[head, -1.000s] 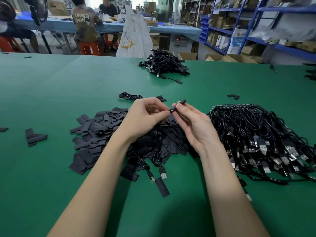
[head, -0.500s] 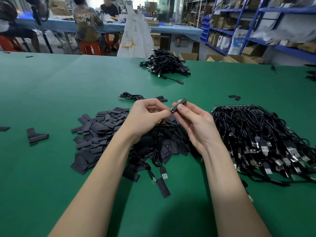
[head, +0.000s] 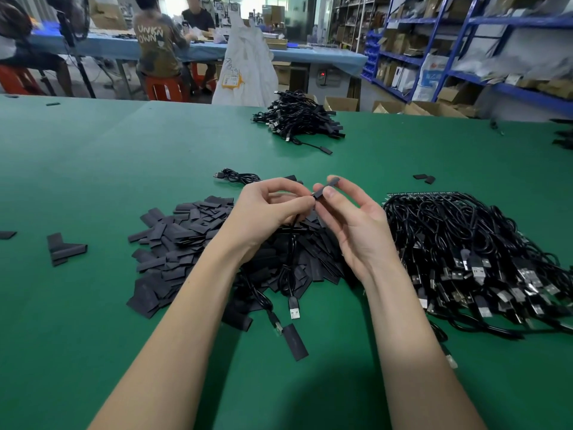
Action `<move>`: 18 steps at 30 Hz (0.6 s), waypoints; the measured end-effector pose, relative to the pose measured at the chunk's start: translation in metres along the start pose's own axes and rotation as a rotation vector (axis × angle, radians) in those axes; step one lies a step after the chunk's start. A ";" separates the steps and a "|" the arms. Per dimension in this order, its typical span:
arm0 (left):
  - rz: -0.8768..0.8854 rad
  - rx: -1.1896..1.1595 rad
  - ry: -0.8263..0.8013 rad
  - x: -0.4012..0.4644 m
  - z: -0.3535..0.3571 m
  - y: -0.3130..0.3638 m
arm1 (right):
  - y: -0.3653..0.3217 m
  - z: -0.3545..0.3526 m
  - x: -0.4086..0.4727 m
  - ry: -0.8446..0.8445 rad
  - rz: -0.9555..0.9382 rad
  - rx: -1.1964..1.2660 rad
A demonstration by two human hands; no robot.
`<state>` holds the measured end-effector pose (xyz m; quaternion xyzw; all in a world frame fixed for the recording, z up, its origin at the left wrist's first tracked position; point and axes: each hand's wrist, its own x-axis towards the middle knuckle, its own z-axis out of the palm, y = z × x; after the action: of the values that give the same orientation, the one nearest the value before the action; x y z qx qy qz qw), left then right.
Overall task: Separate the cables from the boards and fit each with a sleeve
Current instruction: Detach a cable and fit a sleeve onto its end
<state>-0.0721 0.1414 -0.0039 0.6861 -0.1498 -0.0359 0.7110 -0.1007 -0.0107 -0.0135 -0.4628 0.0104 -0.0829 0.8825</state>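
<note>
Above the green table (head: 93,169), the person's two hands met over a heap of flat black sleeves (head: 186,240). The right hand (head: 350,225) pinched one sleeve (head: 327,187) between thumb and forefinger, tilted with its far end raised, while the other fingers lay loosely spread. The left hand (head: 266,212) had its fingers curled, fingertips pinching the end of a black cable (head: 290,265) right at the sleeve's near mouth; whether the cable's tip was already inside could not be told. That cable hung down from the left hand across the heap, its USB plug (head: 294,308) resting on the table near a loose sleeve. To the right lay a large tangle of cables (head: 471,252) still joined to a board at its far edge. A smaller pile of cables (head: 297,119) sat well apart near the table's far side.
</note>
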 end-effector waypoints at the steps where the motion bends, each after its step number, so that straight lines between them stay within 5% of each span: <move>1: 0.005 0.005 0.007 0.000 0.001 0.000 | 0.001 0.001 0.000 0.007 -0.028 -0.013; 18: -0.018 0.074 0.005 0.003 0.002 -0.009 | 0.008 0.003 0.002 0.139 -0.091 0.036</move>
<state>-0.0683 0.1386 -0.0125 0.7132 -0.1432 -0.0351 0.6853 -0.0974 -0.0042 -0.0186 -0.4402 0.0494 -0.1550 0.8830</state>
